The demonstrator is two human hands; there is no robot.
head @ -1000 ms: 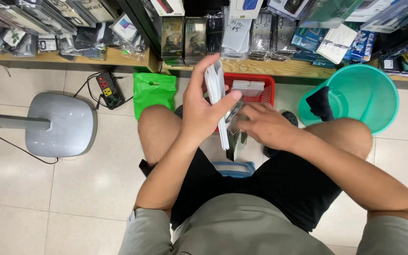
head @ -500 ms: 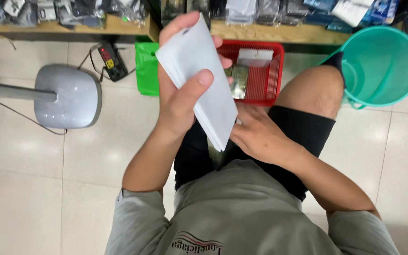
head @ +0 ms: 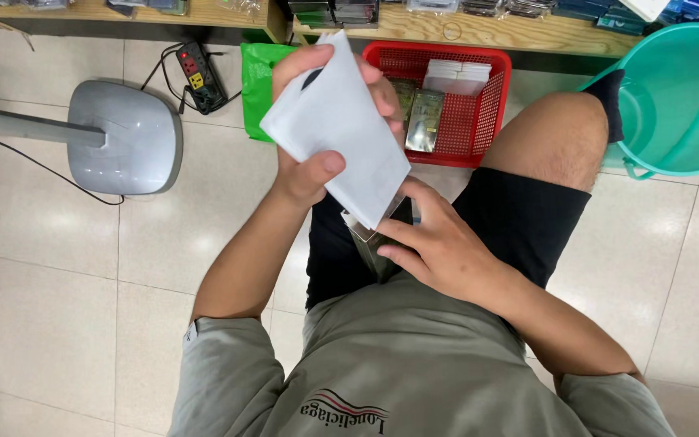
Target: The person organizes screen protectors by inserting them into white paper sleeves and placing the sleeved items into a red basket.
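The person sits above a pale tiled floor [head: 50, 299], looking down over a grey shirt and black shorts. The left hand [head: 317, 137] is raised in front of the chest and its fingers [head: 323, 166] are clenched around a stack of white flat packets [head: 337, 129], thumb pressed on the near face and the other fingers wrapped behind the far edge; the stack is tilted, its lower corner pointing down toward the lap. Just below that corner, the right hand [head: 438, 247] rests over the lap with its fingers pinching a clear plastic sleeve [head: 374, 235], whose top edge touches or sits just under the stack's lower corner; how much of the sleeve lies below the hand cannot be told. Beyond the hands, a red mesh basket [head: 491, 109] stands on the floor against a wooden shelf [head: 479, 32], and inside it lie dark glossy packets [head: 424, 121] and a small pile of white packets [head: 455, 77]. Just left of the basket lies a green plastic bag [head: 256, 77], partly hidden by the raised hand. Farther left are a black power strip [head: 198, 74] with its cord and the grey base of a standing fan [head: 123, 137]. At the right, near the person's bare knee, a teal plastic bucket [head: 681, 97] stands with a dark cloth [head: 612, 101] draped over its rim.
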